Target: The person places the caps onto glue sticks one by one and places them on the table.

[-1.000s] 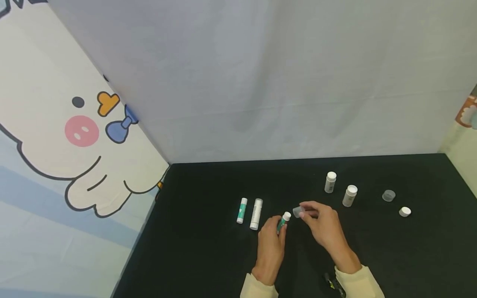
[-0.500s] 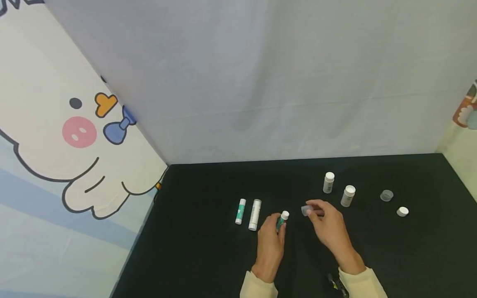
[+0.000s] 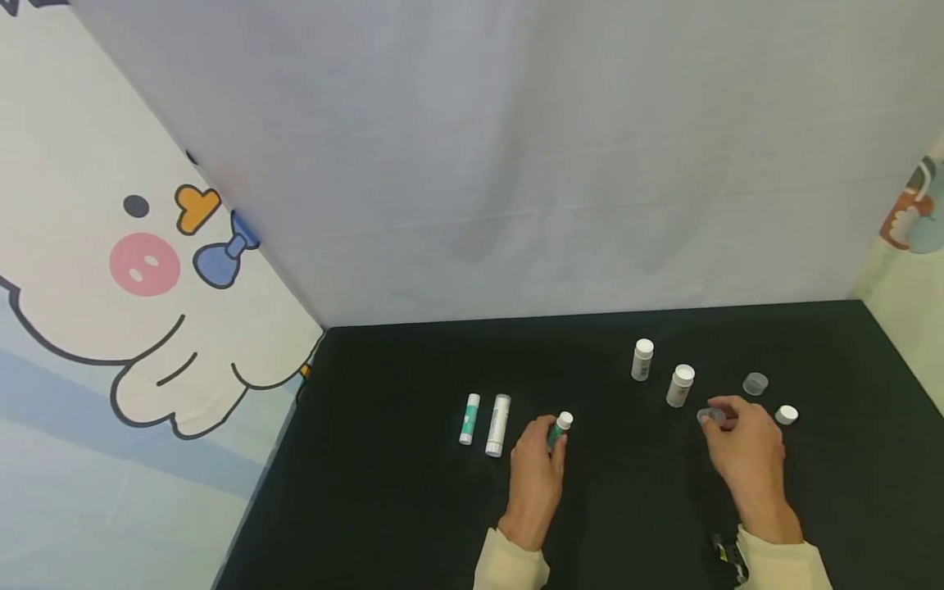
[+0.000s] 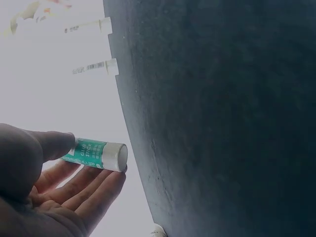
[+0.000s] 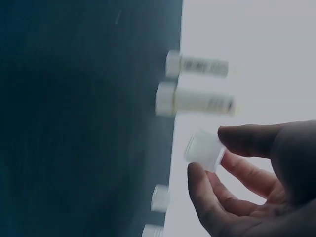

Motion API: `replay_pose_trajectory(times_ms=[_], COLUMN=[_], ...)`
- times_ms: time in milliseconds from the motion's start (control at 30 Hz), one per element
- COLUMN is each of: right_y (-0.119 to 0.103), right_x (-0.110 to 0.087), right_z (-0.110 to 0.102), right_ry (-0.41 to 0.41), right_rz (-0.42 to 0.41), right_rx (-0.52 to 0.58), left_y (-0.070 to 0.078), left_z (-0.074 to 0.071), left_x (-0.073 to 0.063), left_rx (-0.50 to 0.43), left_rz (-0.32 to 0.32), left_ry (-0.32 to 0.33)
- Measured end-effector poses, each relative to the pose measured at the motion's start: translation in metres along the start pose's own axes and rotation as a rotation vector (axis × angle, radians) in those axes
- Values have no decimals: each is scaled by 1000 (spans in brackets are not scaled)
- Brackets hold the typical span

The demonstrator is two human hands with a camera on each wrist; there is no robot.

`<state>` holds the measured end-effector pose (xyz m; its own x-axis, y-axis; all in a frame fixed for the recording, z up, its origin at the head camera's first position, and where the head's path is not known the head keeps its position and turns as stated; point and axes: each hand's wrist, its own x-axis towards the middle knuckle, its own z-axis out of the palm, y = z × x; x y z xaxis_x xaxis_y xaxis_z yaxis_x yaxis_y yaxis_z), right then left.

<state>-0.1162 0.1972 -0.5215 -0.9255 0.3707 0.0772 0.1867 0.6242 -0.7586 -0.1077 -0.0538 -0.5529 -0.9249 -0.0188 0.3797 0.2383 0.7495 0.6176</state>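
Left of the front bottle [image 3: 678,391], the left hand [image 3: 535,483] grips a glue stick [image 3: 556,434], which could slip if its fingers slacken. Just right of that bottle, the right hand [image 3: 751,455] pinches a clear cap [image 5: 203,149]; a careless swing could topple the bottle.

free: table [image 3: 627,492] left of right hand [image 3: 745,447] | blocking: bottles [image 3: 680,387] beyond, white cap [image 3: 787,415] right

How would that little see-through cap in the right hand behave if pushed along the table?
The clear cap, small and thin-looking in the right hand, is probably light. Its smooth, translucent look suggests stiff, perhaps slippery plastic. Being round, it might roll if knocked onto its side.
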Motion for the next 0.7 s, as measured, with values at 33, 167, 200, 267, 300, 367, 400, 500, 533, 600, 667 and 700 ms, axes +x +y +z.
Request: replay_pose_trajectory(times_ms=[33,167,200,267,300,367,400,500,533,600,667,700], right_y=[5,21,24,30,32,36,37,39,38,39,42,44], right_x=[2,11,12,15,16,17,18,20,20,22,26,28], right_z=[-3,-12,-14,-15,-15,-15,-15,-16,-17,-19,-24,-26], right_ry=[7,19,18,15,13,3,-3,-11,-7,17,54,68], right_rz=[15,47,51,50,47,44,42,55,71,106,151,166], right_rx=[-9,-33,-39,-54,-63,-78,-86,-85,-77,-61,-35,-28], left_y=[0,2,3,4,4,5,5,6,6,6,6,6], left_z=[0,1,1,1,2,2,2,2,2,3,3,4], left_x=[0,2,2,3,3,3,3,3,3,3,2,2], left_rx=[-2,-4,-6,-7,-7,-6,-6,-6,-7,-10,-13,-16], left_rz=[-2,-3,-2,0,1,1,2,-1,-2,-4,-4,-4], left_ry=[-3,-11,-12,-13,-13,-14,-15,-20,-21,-25,-30,-33])
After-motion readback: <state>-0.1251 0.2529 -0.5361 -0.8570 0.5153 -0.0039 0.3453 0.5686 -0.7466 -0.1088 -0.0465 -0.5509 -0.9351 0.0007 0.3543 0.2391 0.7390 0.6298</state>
